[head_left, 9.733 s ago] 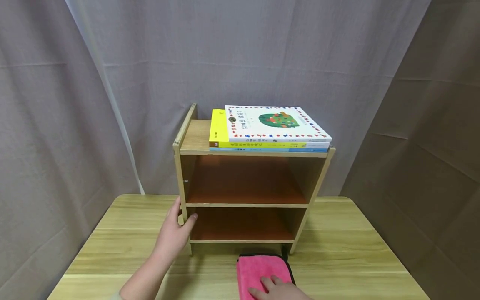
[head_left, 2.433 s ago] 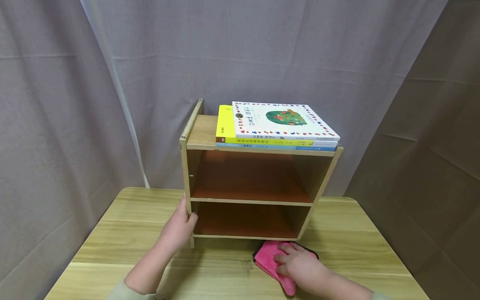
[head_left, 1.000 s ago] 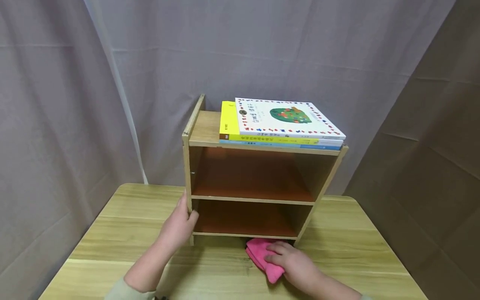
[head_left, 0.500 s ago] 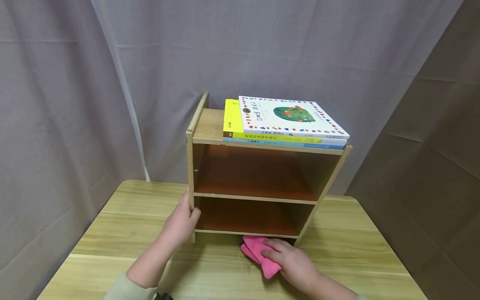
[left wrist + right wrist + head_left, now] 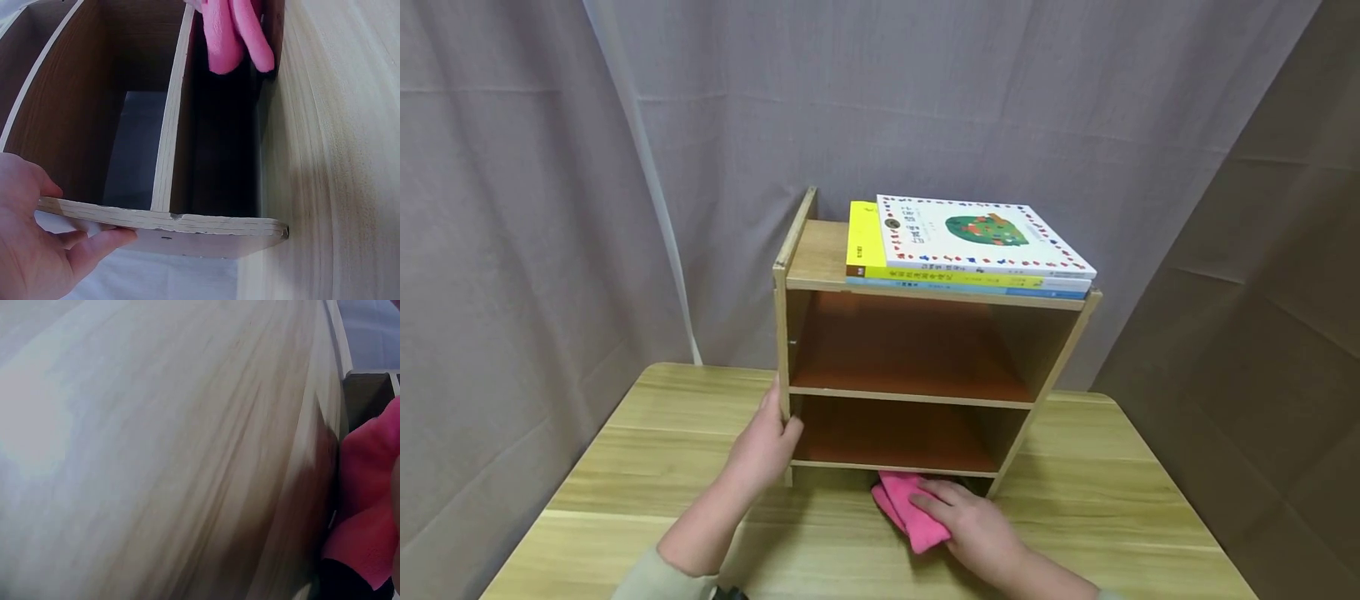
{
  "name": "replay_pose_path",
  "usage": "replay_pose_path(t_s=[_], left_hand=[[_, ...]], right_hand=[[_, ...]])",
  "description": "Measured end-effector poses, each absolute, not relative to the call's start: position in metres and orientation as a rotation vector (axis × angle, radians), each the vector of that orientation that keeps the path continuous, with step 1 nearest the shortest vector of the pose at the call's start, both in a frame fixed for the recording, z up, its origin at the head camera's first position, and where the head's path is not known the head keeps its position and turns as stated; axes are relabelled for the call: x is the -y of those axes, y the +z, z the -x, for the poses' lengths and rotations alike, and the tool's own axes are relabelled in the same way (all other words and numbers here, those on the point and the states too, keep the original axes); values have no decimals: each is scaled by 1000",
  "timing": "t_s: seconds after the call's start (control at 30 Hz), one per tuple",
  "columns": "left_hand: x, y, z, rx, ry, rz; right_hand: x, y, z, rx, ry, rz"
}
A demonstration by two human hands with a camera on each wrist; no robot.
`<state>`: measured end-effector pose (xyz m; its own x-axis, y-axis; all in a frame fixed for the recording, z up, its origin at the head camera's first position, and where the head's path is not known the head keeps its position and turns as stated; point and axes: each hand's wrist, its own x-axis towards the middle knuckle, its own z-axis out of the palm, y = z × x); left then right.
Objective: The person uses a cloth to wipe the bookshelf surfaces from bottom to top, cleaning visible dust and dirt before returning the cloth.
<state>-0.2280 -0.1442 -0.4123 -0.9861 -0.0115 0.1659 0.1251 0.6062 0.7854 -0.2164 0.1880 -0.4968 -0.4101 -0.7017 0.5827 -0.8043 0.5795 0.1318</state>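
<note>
A small wooden shelf [image 5: 910, 398] stands on the table in the head view. My left hand [image 5: 763, 442] grips its left side panel [image 5: 206, 224], thumb on the inner face and fingers outside. At the shelf's lower right, my right hand [image 5: 977, 527] holds a bunched pink cloth [image 5: 917, 521] with dark edging. The cloth's far end goes in under the bottom board, where part of it is hidden. In the left wrist view two pink folds hang in the dark gap beneath that board. The right wrist view shows the cloth [image 5: 369, 487] at its right edge.
Several books [image 5: 985, 237] lie stacked on the shelf's top, a white one uppermost over a yellow and a blue one. Both compartments below have bare brown backs. The light wood table [image 5: 647, 492] reaches out on both sides, with grey curtains [image 5: 880, 100] behind.
The cloth lay folded flat in front under my right hand; it is now bunched and partly beneath the shelf. Lately cloth and hand slid left. My left hand keeps its grip.
</note>
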Motion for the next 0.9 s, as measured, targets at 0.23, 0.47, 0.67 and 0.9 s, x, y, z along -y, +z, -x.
replay_pose_path(t_s=[0.23, 0.47, 0.67, 0.9], left_hand=[[145, -414, 229, 2651, -1330, 104], [145, -415, 230, 2644, -1343, 106], [146, -415, 228, 2650, -1344, 114], [148, -414, 231, 2689, -1368, 139]], right_hand=[[-179, -506, 217, 2239, 187, -1110], [-170, -509, 216, 2259, 197, -1004], [-160, -513, 216, 2269, 235, -970], [-149, -514, 217, 2313, 287, -946]])
